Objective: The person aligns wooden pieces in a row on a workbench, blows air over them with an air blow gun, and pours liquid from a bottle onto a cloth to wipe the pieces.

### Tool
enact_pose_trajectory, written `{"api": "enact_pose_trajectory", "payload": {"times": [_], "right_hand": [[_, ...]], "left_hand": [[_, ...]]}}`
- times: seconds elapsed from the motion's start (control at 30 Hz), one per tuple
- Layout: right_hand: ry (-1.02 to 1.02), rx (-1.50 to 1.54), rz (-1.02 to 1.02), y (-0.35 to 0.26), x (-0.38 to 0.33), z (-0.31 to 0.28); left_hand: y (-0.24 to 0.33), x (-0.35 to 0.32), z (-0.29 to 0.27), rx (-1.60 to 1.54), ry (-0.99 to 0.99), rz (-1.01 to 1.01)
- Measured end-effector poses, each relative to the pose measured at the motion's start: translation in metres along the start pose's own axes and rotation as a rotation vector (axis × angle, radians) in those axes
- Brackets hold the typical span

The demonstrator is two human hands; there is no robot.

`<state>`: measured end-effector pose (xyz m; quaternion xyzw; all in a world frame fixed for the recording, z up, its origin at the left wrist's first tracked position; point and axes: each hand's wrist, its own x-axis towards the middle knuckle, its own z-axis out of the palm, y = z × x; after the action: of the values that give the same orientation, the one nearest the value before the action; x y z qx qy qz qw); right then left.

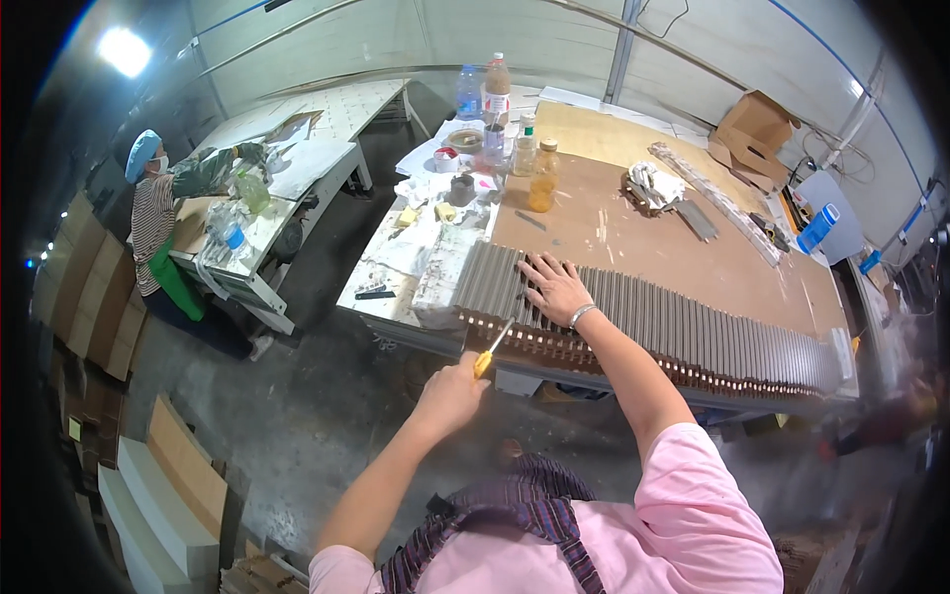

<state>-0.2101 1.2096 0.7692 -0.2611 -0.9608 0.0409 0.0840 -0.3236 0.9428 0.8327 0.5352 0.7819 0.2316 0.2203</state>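
The workbench (633, 247) carries a long row of grey slats (653, 322) along its near edge. Your right hand (554, 287) lies flat on the left part of that row, fingers spread. Your left hand (450, 396), just off that edge, is clamped on a yellow-handled screwdriver (492, 348), tip at the slat ends

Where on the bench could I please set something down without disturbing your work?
The brown board is bare between the row of grey slats and the amber bottles, up to the long strip. The white corner by the bottles is crowded.
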Motion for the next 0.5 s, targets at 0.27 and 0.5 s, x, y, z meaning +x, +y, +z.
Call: {"api": "enact_pose_trajectory", "payload": {"times": [0.27,0.5], "right_hand": [[0.166,0.184,-0.082,-0.017,-0.003,-0.011],[0.045,0.372,-0.707,-0.092,-0.034,-0.044]], "left_hand": [[-0.008,-0.001,0.002,-0.018,0.009,-0.028],[0.004,-0.005,-0.001,-0.120,0.034,-0.035]]}}
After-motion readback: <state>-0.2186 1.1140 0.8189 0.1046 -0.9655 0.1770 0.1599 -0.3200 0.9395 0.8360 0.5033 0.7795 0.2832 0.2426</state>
